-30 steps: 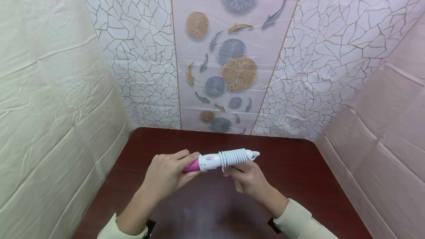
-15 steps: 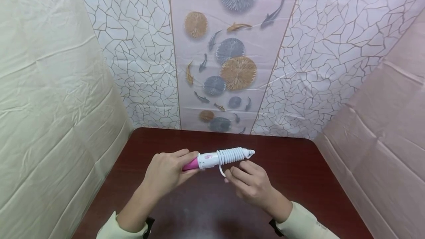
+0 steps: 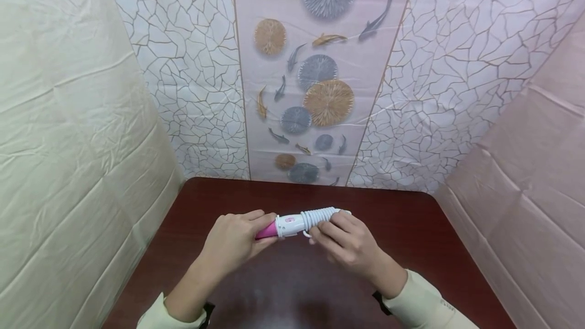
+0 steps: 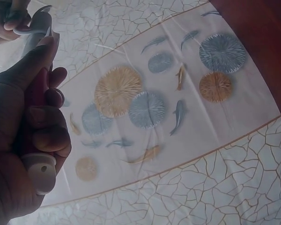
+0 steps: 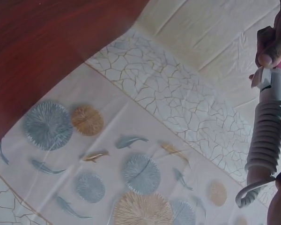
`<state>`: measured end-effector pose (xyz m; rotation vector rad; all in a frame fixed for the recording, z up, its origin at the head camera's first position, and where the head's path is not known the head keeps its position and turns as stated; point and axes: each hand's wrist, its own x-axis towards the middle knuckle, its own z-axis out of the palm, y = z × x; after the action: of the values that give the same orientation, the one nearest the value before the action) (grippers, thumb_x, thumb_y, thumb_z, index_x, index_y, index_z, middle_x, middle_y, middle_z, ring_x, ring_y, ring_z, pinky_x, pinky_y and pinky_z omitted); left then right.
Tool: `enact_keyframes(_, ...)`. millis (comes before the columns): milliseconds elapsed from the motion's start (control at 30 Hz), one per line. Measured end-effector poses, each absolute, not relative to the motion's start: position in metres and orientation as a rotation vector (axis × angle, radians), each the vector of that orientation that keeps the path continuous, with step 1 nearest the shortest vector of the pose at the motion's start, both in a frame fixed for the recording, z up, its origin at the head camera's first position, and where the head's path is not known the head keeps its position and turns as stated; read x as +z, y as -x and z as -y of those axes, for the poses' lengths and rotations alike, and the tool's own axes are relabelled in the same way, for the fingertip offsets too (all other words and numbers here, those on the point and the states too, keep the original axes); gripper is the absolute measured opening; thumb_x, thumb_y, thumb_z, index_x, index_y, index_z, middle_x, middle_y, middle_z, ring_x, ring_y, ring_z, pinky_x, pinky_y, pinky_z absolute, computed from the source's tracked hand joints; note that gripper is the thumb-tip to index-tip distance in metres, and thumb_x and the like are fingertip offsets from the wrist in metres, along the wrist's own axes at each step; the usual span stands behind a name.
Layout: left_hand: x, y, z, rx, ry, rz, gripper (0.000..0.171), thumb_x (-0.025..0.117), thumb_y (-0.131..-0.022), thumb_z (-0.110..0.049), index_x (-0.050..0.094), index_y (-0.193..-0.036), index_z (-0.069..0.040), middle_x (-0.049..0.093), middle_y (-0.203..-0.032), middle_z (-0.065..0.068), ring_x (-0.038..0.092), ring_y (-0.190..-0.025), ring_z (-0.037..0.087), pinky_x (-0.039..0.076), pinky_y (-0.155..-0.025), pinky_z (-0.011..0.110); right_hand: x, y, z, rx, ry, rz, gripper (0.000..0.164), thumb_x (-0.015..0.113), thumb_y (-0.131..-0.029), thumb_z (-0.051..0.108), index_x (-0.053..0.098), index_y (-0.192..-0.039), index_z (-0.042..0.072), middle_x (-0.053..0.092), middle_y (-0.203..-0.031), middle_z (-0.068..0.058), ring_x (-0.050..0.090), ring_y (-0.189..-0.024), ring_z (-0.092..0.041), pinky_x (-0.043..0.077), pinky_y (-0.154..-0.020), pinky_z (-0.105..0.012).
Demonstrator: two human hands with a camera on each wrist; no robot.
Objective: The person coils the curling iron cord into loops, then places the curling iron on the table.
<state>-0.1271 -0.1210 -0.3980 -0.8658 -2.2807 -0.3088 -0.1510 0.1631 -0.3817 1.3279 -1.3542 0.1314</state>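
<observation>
In the head view my left hand (image 3: 232, 238) grips the pink part of a pink and white hair styling iron (image 3: 287, 225), held level above the table. A pale cord (image 3: 317, 217) is wound in tight coils round the iron's white part, and a short loop hangs below. My right hand (image 3: 349, 241) holds this loose stretch of cord with curled fingers, its knuckles over the far coils. The left wrist view shows the iron's rounded white end (image 4: 40, 173) below the gripping fingers. In the right wrist view the coils (image 5: 264, 138) show with a bent cord end (image 5: 249, 193).
Below the hands lies a dark red-brown table (image 3: 274, 278). A patterned cloth (image 3: 320, 90) with fish and round shapes hangs behind it, and plain cream cloth (image 3: 82, 131) closes off the left side, with more on the right.
The right hand first drew the cord down off the coils, making a longer loop, then came back up against them. The left hand keeps its grip on the iron, almost unmoved.
</observation>
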Motion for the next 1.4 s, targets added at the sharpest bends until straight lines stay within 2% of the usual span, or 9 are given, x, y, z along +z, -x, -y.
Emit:
enact_keyframes(367,-0.405,0.126,0.119,-0.272,0.892,2.320,0.040,0.098,-0.081,-0.046,0.081,-0.111,-0.025,0.074,-0.086,-0.011,0.055,-0.057,0.009,0.046,-0.050,0.028,-0.382,0.151,-0.161,0.200,-1.359,1.406,0.019,0.072,-0.106,0.009,0.075,-0.092,-0.004,0.074,-0.084,-0.010,0.061,-0.070,-0.020,0.050,-0.062,-0.029)
enact_keyframes(667,-0.414,0.123,0.117,-0.179,0.972,2.281,0.041,0.098,-0.080,-0.047,0.078,-0.108,-0.025,0.069,-0.083,-0.011,0.053,-0.054,0.009,0.046,-0.049,0.027,-0.388,0.149,-0.162,0.270,-1.361,1.645,0.020,0.070,-0.109,0.015,0.074,-0.095,0.001,0.071,-0.089,-0.006,0.062,-0.077,-0.021,0.054,-0.070,-0.030)
enact_keyframes(867,-0.417,0.120,0.115,-0.134,1.005,2.248,0.041,0.098,-0.081,-0.048,0.075,-0.105,-0.025,0.065,-0.079,-0.011,0.048,-0.052,0.008,0.040,-0.048,0.024,-0.391,0.148,-0.164,0.376,-1.402,1.801,0.010,0.075,-0.105,0.011,0.074,-0.095,0.007,0.068,-0.092,-0.001,0.060,-0.083,-0.017,0.052,-0.076,-0.030)
enact_keyframes(967,-0.417,0.119,0.113,-0.114,1.019,2.245,0.041,0.098,-0.080,-0.049,0.075,-0.105,-0.025,0.065,-0.079,-0.011,0.050,-0.052,0.008,0.041,-0.048,0.024,-0.392,0.149,-0.166,0.443,-1.432,1.905,0.008,0.075,-0.104,0.009,0.075,-0.097,0.011,0.067,-0.095,0.002,0.059,-0.088,-0.014,0.052,-0.079,-0.026)
enact_keyframes(1033,-0.418,0.117,0.112,-0.113,1.036,2.243,0.042,0.098,-0.080,-0.050,0.076,-0.105,-0.025,0.066,-0.079,-0.011,0.053,-0.053,0.008,0.043,-0.049,0.024,-0.392,0.151,-0.169,0.517,-1.453,1.971,0.005,0.079,-0.102,0.010,0.076,-0.100,0.012,0.066,-0.099,0.003,0.060,-0.092,-0.012,0.054,-0.081,-0.022)
enact_keyframes(1133,-0.419,0.115,0.111,-0.131,1.076,2.235,0.041,0.098,-0.080,-0.050,0.079,-0.106,-0.025,0.067,-0.080,-0.012,0.055,-0.054,0.006,0.043,-0.050,0.021,-0.390,0.153,-0.174,0.673,-1.481,2.065,0.019,0.090,-0.092,0.010,0.076,-0.106,0.014,0.066,-0.105,0.002,0.065,-0.096,-0.010,0.056,-0.081,-0.017)
enact_keyframes(1233,-0.420,0.113,0.110,-0.142,1.107,2.213,0.040,0.097,-0.081,-0.050,0.080,-0.108,-0.026,0.067,-0.081,-0.013,0.056,-0.055,0.004,0.043,-0.051,0.019,-0.386,0.156,-0.177,0.831,-1.503,2.131,0.032,0.096,-0.083,0.011,0.077,-0.109,0.016,0.068,-0.108,0.003,0.069,-0.097,-0.009,0.058,-0.078,-0.018)
enact_keyframes(1400,-0.419,0.111,0.109,-0.135,1.123,2.171,0.039,0.096,-0.083,-0.051,0.081,-0.110,-0.027,0.066,-0.081,-0.015,0.056,-0.056,0.002,0.042,-0.051,0.019,-0.382,0.161,-0.180,1.008,-1.513,2.265,0.028,0.095,-0.084,0.015,0.082,-0.109,0.020,0.074,-0.104,0.004,0.070,-0.093,-0.008,0.060,-0.070,-0.022)
